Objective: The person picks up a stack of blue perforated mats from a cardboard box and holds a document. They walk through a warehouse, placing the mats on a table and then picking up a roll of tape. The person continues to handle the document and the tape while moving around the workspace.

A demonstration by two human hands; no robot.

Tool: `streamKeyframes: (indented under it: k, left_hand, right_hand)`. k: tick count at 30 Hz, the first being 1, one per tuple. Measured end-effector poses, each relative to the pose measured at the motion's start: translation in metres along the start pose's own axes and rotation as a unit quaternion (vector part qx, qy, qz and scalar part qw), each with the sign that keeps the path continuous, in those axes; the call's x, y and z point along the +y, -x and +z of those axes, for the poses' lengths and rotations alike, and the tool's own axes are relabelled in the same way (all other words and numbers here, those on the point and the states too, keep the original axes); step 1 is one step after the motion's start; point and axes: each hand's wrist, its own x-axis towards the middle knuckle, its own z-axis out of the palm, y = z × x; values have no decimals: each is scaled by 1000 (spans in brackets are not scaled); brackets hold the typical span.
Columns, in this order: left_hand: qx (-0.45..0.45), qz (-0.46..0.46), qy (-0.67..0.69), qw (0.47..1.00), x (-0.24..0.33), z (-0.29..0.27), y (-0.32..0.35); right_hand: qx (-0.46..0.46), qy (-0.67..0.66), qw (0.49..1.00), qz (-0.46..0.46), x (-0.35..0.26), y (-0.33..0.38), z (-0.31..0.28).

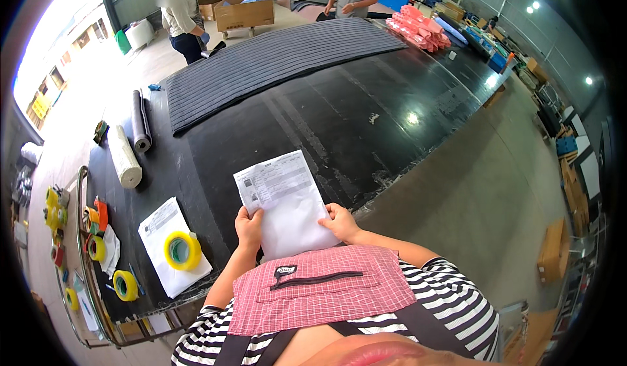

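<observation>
Between my hands is a white sheet of paper (287,199), possibly a stack, with printed text and small square codes on its upper half. My left hand (249,229) pinches its left edge, thumb on top. On the opposite edge my right hand (339,223) is closed, thumb over the paper. The sheet is held in front of my pink checked apron (385,274), above the near edge of the black table (261,124). Left of my left hand lies a pile of printed papers (160,225), with a roll of yellow-rimmed clear tape (182,251) resting on it.
A ribbed dark mat (281,62) spans the table's far side. Rolled mats, one cream (124,157) and one grey (140,121), lie at left. More tape (125,285) sits near a metal rail (81,235). Pink bundles (418,27) lie far right. Two people stand beyond the table.
</observation>
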Motion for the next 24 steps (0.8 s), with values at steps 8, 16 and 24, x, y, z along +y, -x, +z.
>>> streamKeyframes:
  k: [8,16,24]
  left_hand:
    - [1,-23,0,1000,-13,0,-1]
    - [-5,13,-3,1000,-22,-3,-12]
    - [-19,48,17,999,-13,2,-8]
  right_hand:
    - [-6,12,1000,3,21,-6,-6]
    - [28,31,999,-27,24,-8,-5]
    - [52,18,997,-45,20,1,-1]
